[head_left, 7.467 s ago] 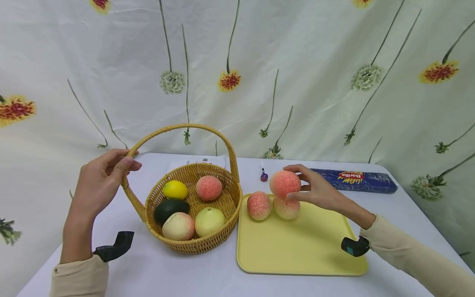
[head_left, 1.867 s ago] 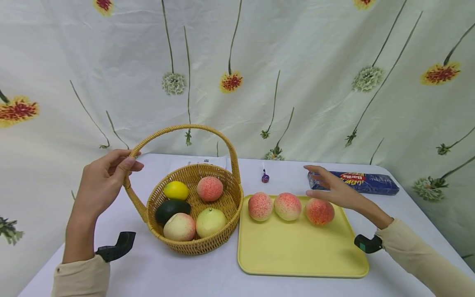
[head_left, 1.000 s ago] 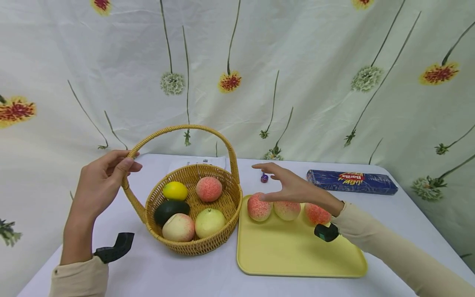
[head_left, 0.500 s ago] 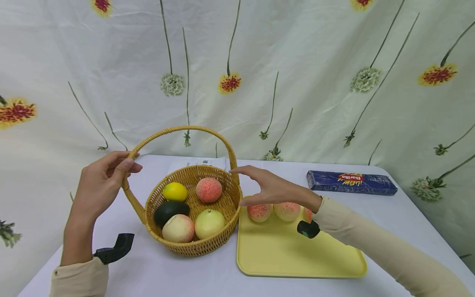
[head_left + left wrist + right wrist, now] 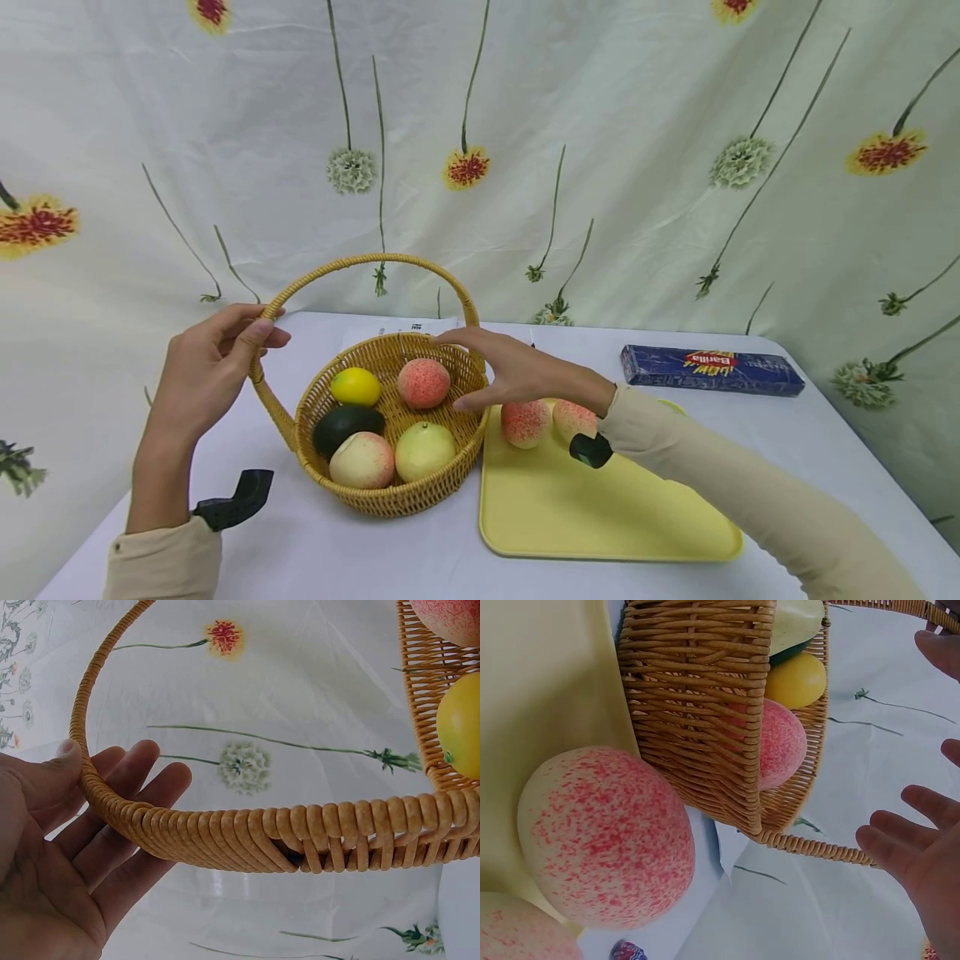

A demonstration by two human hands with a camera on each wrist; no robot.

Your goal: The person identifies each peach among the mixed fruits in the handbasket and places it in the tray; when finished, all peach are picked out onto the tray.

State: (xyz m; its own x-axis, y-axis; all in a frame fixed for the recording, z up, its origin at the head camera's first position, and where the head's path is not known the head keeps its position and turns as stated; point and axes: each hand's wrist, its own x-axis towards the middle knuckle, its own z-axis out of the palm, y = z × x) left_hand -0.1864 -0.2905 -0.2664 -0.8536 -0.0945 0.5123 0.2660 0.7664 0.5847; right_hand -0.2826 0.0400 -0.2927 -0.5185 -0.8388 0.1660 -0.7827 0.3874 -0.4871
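My left hand (image 5: pixel 213 362) grips the left side of the wicker basket's handle (image 5: pixel 112 806), thumb on one side and fingers on the other. Inside the basket (image 5: pixel 397 500) lie a lemon (image 5: pixel 356 387), a dark green avocado-like fruit (image 5: pixel 347 428), a pale peach (image 5: pixel 363 460), a pale green round fruit (image 5: pixel 425 451) and a pink peach (image 5: pixel 423 383). Over the basket's right rim hovers my right hand (image 5: pixel 517 367), fingers and thumb spread, holding nothing. Two peaches, one speckled (image 5: pixel 607 836), show on the yellow tray (image 5: pixel 600 525); a third is hidden behind my right sleeve.
A blue Barilla box (image 5: pixel 712 370) lies at the back right of the white table. Behind the tray is a wrapped lollipop (image 5: pixel 628 950), mostly hidden by my hand in the head view. A white printed packet (image 5: pixel 397 325) lies behind the basket. A flowered cloth hangs behind.
Earlier my right hand set a peach down at the tray's back right and let go. It has since moved left, over the peaches, to the basket. My left hand keeps its grip.
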